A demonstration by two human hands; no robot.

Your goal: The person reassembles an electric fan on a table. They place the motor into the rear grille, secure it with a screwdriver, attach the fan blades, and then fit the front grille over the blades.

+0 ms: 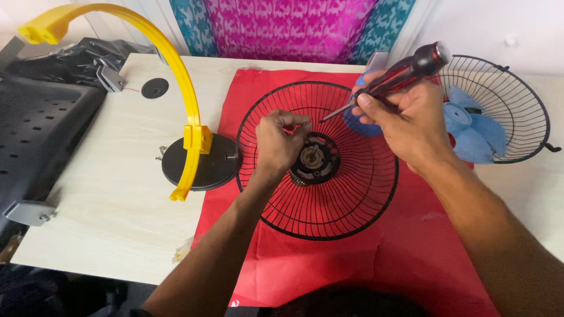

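Note:
A black wire fan grille [329,205] lies on a red cloth [411,246], with a round black motor hub [317,158] at its centre. My left hand [276,141] rests on the grille just left of the hub, its fingertips pinched together over something too small to make out. My right hand [399,117] grips a screwdriver [405,73] with a red and black handle. Its metal tip points down and left toward my left fingertips, above the hub.
A second black grille [517,88] holding blue fan blades [470,129] lies at the right. A round black base [194,170] with a yellow curved arm [176,64] stands to the left. A black perforated panel [41,123] sits at the far left, a small black disc [154,88] behind.

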